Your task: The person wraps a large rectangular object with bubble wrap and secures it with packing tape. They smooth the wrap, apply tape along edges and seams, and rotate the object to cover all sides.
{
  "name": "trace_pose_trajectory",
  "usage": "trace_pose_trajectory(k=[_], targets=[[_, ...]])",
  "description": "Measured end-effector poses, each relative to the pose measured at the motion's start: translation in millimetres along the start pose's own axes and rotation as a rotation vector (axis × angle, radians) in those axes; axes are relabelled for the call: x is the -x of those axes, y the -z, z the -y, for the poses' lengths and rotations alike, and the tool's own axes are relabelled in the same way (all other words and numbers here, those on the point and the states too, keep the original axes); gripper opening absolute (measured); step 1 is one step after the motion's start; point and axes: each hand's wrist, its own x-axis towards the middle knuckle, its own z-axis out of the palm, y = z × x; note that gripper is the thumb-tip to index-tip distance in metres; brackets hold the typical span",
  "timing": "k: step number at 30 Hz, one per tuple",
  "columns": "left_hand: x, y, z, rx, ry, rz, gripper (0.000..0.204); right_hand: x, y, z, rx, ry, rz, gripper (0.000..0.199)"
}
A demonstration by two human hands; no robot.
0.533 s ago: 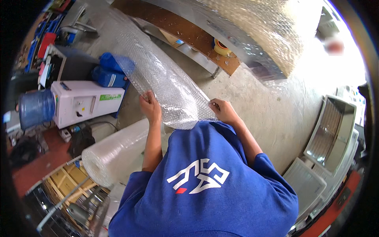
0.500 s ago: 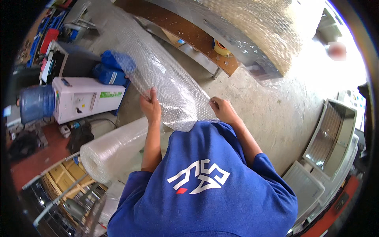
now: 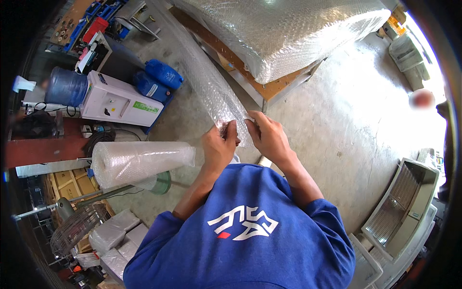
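Note:
A long strip of clear bubble wrap (image 3: 199, 77) runs from the far left down to my two hands, gathered narrow at its near end. My left hand (image 3: 221, 144) pinches that end, thumb up and fingers curled. Close beside it, my right hand (image 3: 268, 136) grips the strip's right edge between thumb and fingers. Beyond them stands a large block-shaped item covered in bubble wrap (image 3: 284, 43) on a brown-topped table (image 3: 274, 88). To the left of my left forearm, a thick roll of bubble wrap (image 3: 139, 161) lies on its side.
At left stand a white water dispenser (image 3: 118, 103) with a blue bottle (image 3: 67, 86) and blue jerrycans (image 3: 161, 77). A fan (image 3: 79, 226) and wrapped boxes (image 3: 113, 231) sit at lower left. Grey metal housings (image 3: 402, 207) lie at right on the concrete floor (image 3: 332, 149).
My hands have come together, and the spread sheet is now gathered into a narrower strip. The view has shifted, showing more of the wrapped item and table.

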Motion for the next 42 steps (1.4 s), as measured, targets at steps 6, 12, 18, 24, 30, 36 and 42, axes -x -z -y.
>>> trace_pose_trajectory(k=[6, 12, 18, 24, 30, 36, 42], targets=[[10.8, -13.1, -29.2, -0.154, -0.505, -0.078, 0.016, -17.3, 42.1, 42.8, 0.013, 0.102, -0.106, 0.017], [1.3, -10.1, -60.1, -0.309, -0.763, -0.126, 0.023, -31.2, 64.4, 59.2, 0.001, 0.169, -0.145, 0.015], [-12.3, -13.9, -80.3, -0.435, -0.924, -0.037, 0.019, -42.8, 81.4, 66.3, -0.003, 0.09, -0.149, 0.015], [-25.5, -27.1, -93.6, -0.346, -0.957, -0.004, 0.02, -50.7, 98.1, 62.8, -0.04, -0.003, -0.12, 0.013], [-27.2, -30.8, -94.4, -0.313, -0.98, 0.003, 0.019, -50.3, 103.1, 56.8, -0.075, -0.021, -0.12, 0.012], [-31.9, -35.5, -95.0, -0.324, -1.007, 0.018, 0.018, -51.9, 102.7, 50.0, -0.112, -0.027, -0.12, 0.017], [-37.9, -47.0, -97.1, -0.315, -1.055, 0.025, 0.014, -38.1, 105.4, 37.7, -0.378, -0.067, -0.149, 0.03]])
